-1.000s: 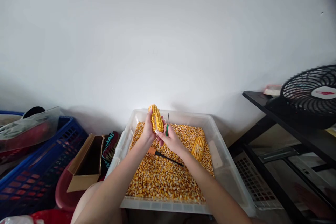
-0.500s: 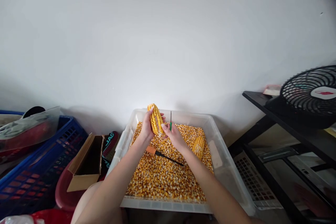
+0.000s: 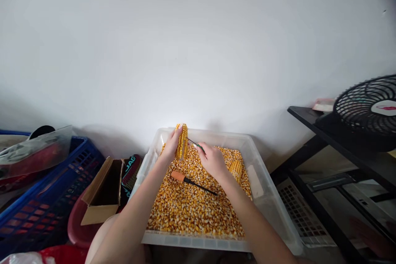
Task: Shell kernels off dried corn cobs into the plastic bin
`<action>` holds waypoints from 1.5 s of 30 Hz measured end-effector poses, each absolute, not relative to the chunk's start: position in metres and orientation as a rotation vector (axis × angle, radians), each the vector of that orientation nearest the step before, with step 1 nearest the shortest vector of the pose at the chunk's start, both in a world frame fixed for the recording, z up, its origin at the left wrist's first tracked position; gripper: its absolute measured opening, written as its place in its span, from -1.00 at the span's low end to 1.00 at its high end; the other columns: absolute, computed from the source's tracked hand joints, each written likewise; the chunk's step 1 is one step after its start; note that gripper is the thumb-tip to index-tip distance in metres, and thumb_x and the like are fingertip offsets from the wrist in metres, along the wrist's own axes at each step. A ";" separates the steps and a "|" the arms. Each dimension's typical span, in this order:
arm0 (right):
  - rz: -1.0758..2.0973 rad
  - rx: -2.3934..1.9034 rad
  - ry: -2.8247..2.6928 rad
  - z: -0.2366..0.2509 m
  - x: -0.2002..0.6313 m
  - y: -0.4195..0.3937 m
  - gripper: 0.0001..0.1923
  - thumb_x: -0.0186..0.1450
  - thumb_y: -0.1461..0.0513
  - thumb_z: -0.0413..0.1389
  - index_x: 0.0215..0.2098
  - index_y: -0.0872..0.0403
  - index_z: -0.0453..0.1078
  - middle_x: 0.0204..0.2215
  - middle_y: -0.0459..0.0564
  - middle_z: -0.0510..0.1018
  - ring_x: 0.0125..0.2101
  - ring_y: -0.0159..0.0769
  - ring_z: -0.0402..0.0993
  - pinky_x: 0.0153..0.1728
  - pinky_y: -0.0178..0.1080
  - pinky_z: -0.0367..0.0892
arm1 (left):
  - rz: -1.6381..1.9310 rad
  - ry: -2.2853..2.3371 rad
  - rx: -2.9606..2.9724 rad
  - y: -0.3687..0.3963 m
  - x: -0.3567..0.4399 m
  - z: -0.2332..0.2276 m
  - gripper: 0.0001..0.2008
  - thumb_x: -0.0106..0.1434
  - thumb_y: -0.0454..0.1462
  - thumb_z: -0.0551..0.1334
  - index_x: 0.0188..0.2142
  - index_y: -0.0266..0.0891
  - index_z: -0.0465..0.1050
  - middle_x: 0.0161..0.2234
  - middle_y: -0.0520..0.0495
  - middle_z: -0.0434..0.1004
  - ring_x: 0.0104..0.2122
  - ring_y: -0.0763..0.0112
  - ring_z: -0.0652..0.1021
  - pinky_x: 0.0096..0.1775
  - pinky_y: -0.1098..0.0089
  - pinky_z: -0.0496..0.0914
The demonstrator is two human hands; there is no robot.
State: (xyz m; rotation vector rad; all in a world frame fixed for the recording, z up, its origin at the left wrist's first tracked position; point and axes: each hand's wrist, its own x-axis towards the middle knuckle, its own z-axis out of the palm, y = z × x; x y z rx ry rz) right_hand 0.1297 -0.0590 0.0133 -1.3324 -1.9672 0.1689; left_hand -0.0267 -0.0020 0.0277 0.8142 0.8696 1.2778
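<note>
Seemingly a home room, plain pale wall (image 3: 192, 49), blue plastic basket (image 3: 66, 185), cardboard box (image 3: 100, 215), black fan (image 3: 383, 108)

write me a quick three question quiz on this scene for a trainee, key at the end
1. What does the left hand hold?
a) a black fan
b) a corn cob
c) a cardboard box

2. True or false: the orange-handled screwdriver stands upright in the corn kernels.

3. Fill in the blank: the right hand holds a slim tool with a ____ handle.

Key: 1. b; 2. false, it lies on the kernels; 3. green.
</note>
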 end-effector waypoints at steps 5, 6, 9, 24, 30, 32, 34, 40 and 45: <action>0.203 -1.284 -1.950 0.010 0.128 -0.059 -0.69 0.36 0.15 -0.14 -0.19 0.02 0.43 -0.39 0.07 0.55 -0.38 -0.18 0.43 -0.34 -0.22 0.19 | 1.286 0.915 0.892 -0.003 -0.030 0.030 -0.70 0.08 -0.06 0.28 -0.36 -0.27 0.44 -0.59 -0.05 0.47 -0.65 0.35 0.48 -0.59 0.42 0.31; 0.217 -1.281 -1.944 0.010 0.127 -0.059 -0.69 0.35 0.14 -0.13 -0.21 0.01 0.44 -0.40 0.07 0.55 -0.40 -0.18 0.43 -0.34 -0.22 0.19 | 1.285 0.932 0.924 -0.004 -0.030 0.030 -0.70 0.08 -0.05 0.28 -0.37 -0.27 0.44 -0.60 -0.04 0.46 -0.65 0.35 0.48 -0.59 0.42 0.32; 0.231 -1.275 -1.934 0.011 0.127 -0.060 -0.69 0.35 0.14 -0.12 -0.26 0.01 0.45 -0.42 0.07 0.55 -0.42 -0.18 0.42 -0.36 -0.23 0.18 | 1.281 0.958 0.997 -0.004 -0.031 0.030 -0.68 0.08 -0.03 0.27 -0.39 -0.26 0.44 -0.60 -0.04 0.45 -0.65 0.36 0.47 -0.59 0.42 0.31; -0.001 -1.384 -2.117 0.015 0.120 -0.067 -0.71 0.36 0.22 -0.11 -0.36 0.08 0.42 -0.49 0.01 0.55 -0.47 -0.31 0.43 -0.43 -0.31 0.09 | 1.146 1.273 1.745 -0.005 -0.046 0.041 -0.58 0.19 0.06 0.06 -0.36 -0.27 0.35 -0.47 0.03 0.37 -0.39 0.39 0.40 -0.33 0.45 0.28; 0.055 -1.440 -2.094 0.012 0.116 -0.067 -0.69 0.37 0.22 -0.13 -0.42 0.09 0.38 -0.55 -0.02 0.52 -0.52 -0.35 0.41 -0.46 -0.33 0.08 | 1.087 1.290 1.880 -0.004 -0.048 0.040 -0.60 0.21 0.04 0.03 -0.37 -0.25 0.35 -0.44 0.03 0.41 -0.36 0.37 0.41 -0.32 0.44 0.28; 0.060 -1.460 -2.103 0.011 0.115 -0.067 -0.69 0.37 0.23 -0.14 -0.41 0.10 0.38 -0.54 -0.01 0.52 -0.51 -0.35 0.41 -0.46 -0.33 0.08 | 1.069 1.291 1.898 -0.003 -0.048 0.038 -0.59 0.21 0.05 0.03 -0.33 -0.25 0.37 -0.41 0.01 0.44 -0.33 0.34 0.43 -0.29 0.42 0.28; 0.043 -1.492 -2.133 0.010 0.113 -0.067 -0.70 0.37 0.23 -0.13 -0.39 0.10 0.39 -0.51 0.00 0.54 -0.49 -0.33 0.43 -0.45 -0.32 0.08 | 1.042 1.275 1.913 -0.002 -0.047 0.035 -0.58 0.21 0.05 0.03 -0.30 -0.25 0.38 -0.37 -0.01 0.47 -0.31 0.31 0.45 -0.26 0.40 0.29; 0.009 -1.584 -2.202 0.011 0.110 -0.068 -0.70 0.37 0.24 -0.14 -0.33 0.13 0.41 -0.47 0.06 0.56 -0.47 -0.29 0.44 -0.46 -0.30 0.05 | 0.980 1.288 1.964 0.003 -0.046 0.025 -0.58 0.20 0.06 0.05 -0.33 -0.26 0.38 -0.43 0.01 0.45 -0.36 0.33 0.45 -0.29 0.40 0.29; 0.164 -1.443 -2.226 0.023 0.129 -0.066 -0.66 0.38 0.18 -0.12 -0.42 0.08 0.41 -0.54 -0.02 0.53 -0.54 -0.36 0.37 -0.48 -0.32 0.04 | 1.001 1.208 1.995 -0.002 -0.045 0.032 -0.60 0.21 0.03 0.04 -0.35 -0.26 0.37 -0.43 0.01 0.43 -0.36 0.36 0.43 -0.30 0.42 0.29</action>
